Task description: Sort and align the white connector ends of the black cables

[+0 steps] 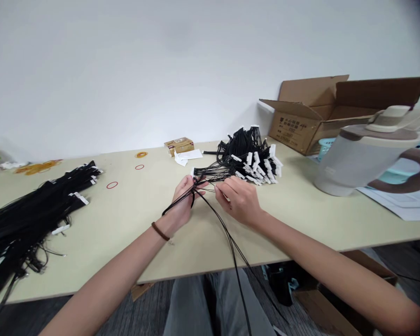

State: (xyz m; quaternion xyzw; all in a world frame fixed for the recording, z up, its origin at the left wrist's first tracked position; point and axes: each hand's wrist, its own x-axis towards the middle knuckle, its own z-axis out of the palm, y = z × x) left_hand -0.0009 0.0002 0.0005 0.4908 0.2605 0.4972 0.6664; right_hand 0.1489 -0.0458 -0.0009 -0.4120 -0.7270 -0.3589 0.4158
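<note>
A pale surface (pixel 133 224) is spread beneath both hands and carries everything else. Far to the right of the hands, an open cardboard box (pixel 301 123) is seen at the back, and nearer in front of it a cream kettle (pixel 357 161) with a brown handle is stood on white sheets of paper (pixel 406 203). Well to the left of the hands, a long heap of black cables (pixel 28 210) with white tags is laid across the surface. Just beyond the hands, a pile of black wires with white connectors (pixel 252 156) is stacked. A thin bunch of black wires (pixel 227 233) is held between the hands and is trailed from them over the near edge of the surface toward the lap. The left hand (pixel 184 203) is closed around this bunch, with a brown band worn at the wrist. The right hand (pixel 240 200) is partly curled, its fingertips pinched on the same wires just beside the left hand. Behind the hands, a small brown carton (pixel 178 145) and a white slip (pixel 189 155) are placed. To the left and behind, 2 red rubber bands (pixel 112 185) are laid flat.
</note>
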